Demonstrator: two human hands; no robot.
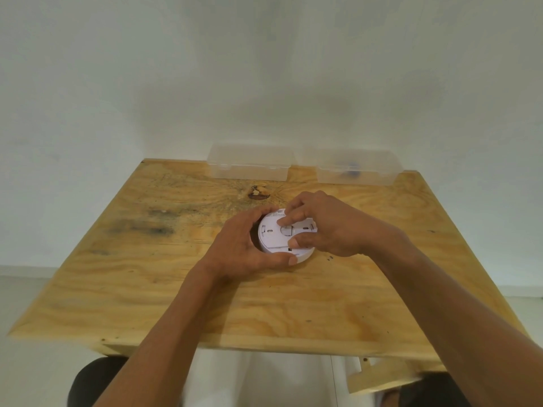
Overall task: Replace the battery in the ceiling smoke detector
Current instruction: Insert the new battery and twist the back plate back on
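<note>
**Carefully working the back of the detector open**

Currently the left hand [244,245] is cupping the smoke detector [286,235] from its nine o'clock side, fingers curled around the rim and thumb lying along the near edge, steadying it face-down near the middle of the tabletop [147,289]. To its right, the right hand [320,227] is reaching over from three o'clock, forefinger and thumb pinching narrowly at the raised plastic piece in the centre of the back; whether that is a battery door or a mounting catch is hard to tell. Doing this well probably means keeping the left hand pressing down firmly while the right is prying gently, so the thin plastic is not snapping.

At twelve o'clock two clear plastic boxes are sitting against the wall: the left box [249,165] looking empty, the right box [357,168] holding something small and dark, too blurred to name. Nothing is crowding the hands.
</note>
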